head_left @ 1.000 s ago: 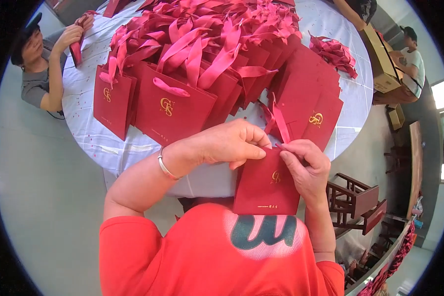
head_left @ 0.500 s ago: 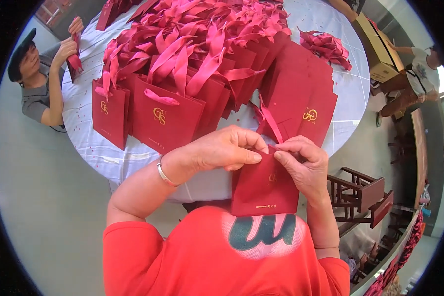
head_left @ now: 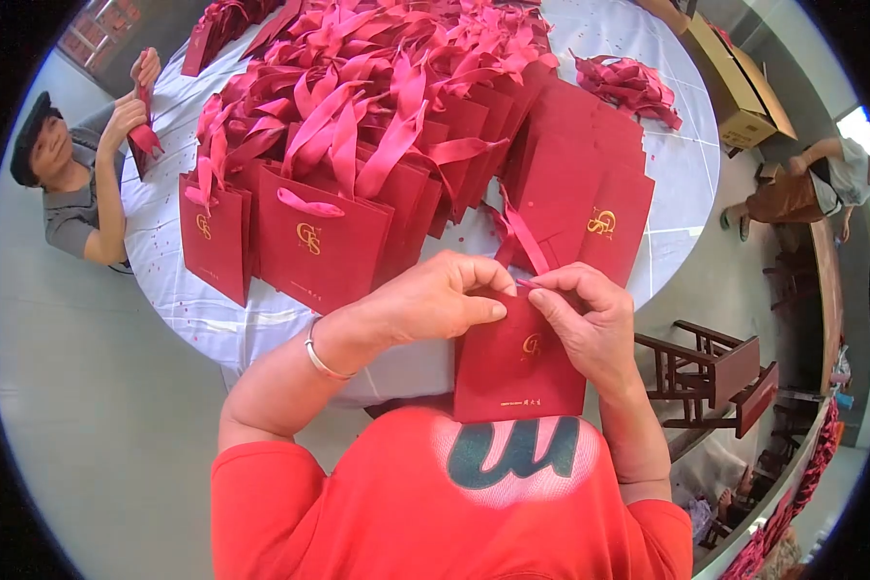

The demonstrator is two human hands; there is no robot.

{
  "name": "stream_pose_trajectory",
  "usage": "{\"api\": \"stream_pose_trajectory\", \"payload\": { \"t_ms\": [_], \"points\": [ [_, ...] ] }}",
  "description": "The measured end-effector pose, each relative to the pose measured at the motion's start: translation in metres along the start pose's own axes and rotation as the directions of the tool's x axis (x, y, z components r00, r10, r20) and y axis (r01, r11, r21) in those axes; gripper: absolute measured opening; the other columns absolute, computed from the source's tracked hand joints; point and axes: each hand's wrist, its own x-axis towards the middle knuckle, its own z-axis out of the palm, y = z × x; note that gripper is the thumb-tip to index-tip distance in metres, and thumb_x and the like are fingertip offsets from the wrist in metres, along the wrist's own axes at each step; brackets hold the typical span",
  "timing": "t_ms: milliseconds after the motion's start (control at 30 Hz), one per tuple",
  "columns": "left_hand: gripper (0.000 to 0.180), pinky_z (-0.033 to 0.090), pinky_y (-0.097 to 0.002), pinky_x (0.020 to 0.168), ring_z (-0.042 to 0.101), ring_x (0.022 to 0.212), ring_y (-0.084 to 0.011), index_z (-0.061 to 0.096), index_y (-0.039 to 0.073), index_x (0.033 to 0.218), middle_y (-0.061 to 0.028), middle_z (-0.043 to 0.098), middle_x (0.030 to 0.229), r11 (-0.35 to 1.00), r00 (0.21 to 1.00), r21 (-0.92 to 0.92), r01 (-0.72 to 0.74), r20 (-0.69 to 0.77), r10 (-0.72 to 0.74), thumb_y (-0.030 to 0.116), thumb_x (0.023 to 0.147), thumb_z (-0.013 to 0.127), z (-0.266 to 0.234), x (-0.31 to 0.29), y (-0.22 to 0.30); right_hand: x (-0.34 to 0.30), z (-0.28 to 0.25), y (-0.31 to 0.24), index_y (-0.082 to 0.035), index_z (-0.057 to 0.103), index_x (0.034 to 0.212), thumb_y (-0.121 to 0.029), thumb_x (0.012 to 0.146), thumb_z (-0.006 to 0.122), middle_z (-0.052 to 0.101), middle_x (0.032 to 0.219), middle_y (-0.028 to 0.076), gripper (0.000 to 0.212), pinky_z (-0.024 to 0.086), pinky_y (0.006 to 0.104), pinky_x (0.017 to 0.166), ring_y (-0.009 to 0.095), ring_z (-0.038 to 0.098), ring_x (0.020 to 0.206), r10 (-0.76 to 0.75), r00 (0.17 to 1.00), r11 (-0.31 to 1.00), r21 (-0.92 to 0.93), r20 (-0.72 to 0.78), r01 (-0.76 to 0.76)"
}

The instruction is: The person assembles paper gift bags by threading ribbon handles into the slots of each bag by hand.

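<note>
A small dark red paper gift bag (head_left: 517, 372) with gold print stands upright against my chest, at the near edge of the table. My left hand (head_left: 445, 298), with a silver bracelet at the wrist, pinches its top edge with thumb and index finger. My right hand (head_left: 592, 307) pinches the same rim on the right, and a bit of pink ribbon shows between the two hands. Just beyond the fingers, another pink ribbon (head_left: 520, 232) lies by a stack of flat red bags (head_left: 590, 155). The inside of the bag I hold is hidden.
Crowded finished-looking bags with ribbon handles (head_left: 324, 232) fill the white-clothed round table (head_left: 684, 169). Loose ribbons (head_left: 630, 92) lie at far right. A co-worker (head_left: 77, 174) at left handles another bag. Wooden stools (head_left: 725, 377) and a cardboard box (head_left: 735, 116) stand to the right.
My hands stay at the bag's rim with small finger shifts, and pink ribbon now shows between them. At the far right, a person has moved away from the cardboard box.
</note>
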Motion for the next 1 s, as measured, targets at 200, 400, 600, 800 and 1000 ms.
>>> {"api": "stream_pose_trajectory", "payload": {
  "t_ms": [200,400,600,800,1000],
  "points": [
    [0.011,0.029,-0.0178,0.046,0.039,0.053,0.0008,0.064,0.006,0.104,0.0077,0.055,0.074,0.999,0.999,-0.050,0.010,0.041,-0.008,0.008,0.093,0.066,-0.0048,0.0005,-0.0026,0.0007,0.0027,-0.0007,0.002,0.071,0.091,-0.001,0.082,0.074,0.069,0.083,0.009,0.010,0.051,0.0267,0.071,0.015,0.065,0.078,0.005,1.000,1.000,0.016,-0.004,-0.005],
    [0.012,0.029,-0.0180,0.044,0.039,0.050,0.0000,0.064,0.005,0.105,0.0066,0.055,0.072,0.995,0.995,-0.095,-0.001,0.097,0.011,0.008,0.093,0.066,-0.0061,0.0010,-0.0050,0.0011,0.0004,0.0003,0.001,0.072,0.090,-0.001,0.080,0.076,0.069,0.083,0.009,0.011,0.050,0.0259,0.071,0.015,0.065,0.078,-0.007,1.000,0.999,0.043,0.019,0.006],
    [0.012,0.027,-0.0180,0.044,0.039,0.049,0.0003,0.065,0.005,0.102,0.0061,0.056,0.071,0.996,0.996,-0.085,-0.012,0.083,0.020,0.009,0.091,0.068,-0.0055,0.0003,-0.0049,-0.0027,-0.0020,-0.0020,0.001,0.072,0.090,-0.002,0.081,0.076,0.068,0.083,0.008,0.011,0.050,0.0255,0.071,0.014,0.065,0.079,-0.006,1.000,0.997,0.076,0.009,0.005],
    [0.008,0.028,-0.0183,0.044,0.039,0.049,0.0005,0.066,0.005,0.097,0.0068,0.057,0.070,0.998,0.999,-0.057,0.025,-0.024,-0.026,0.007,0.090,0.067,-0.0005,0.0026,-0.0025,-0.0050,-0.0013,-0.0013,0.001,0.071,0.090,-0.001,0.082,0.075,0.068,0.083,0.008,0.009,0.049,0.0247,0.070,0.012,0.063,0.078,0.069,0.997,0.983,0.172,-0.027,-0.064],
    [0.006,0.030,-0.0191,0.045,0.042,0.054,0.0011,0.066,0.005,0.092,0.0074,0.058,0.072,1.000,0.994,-0.004,-0.005,-0.106,0.004,0.006,0.087,0.068,0.0027,0.0056,-0.0086,-0.0054,0.0021,-0.0071,0.002,0.070,0.090,0.001,0.081,0.075,0.068,0.081,0.008,0.010,0.049,0.0236,0.062,0.011,0.063,0.071,-0.073,0.996,0.997,0.015,-0.059,0.074]
  ]
}}
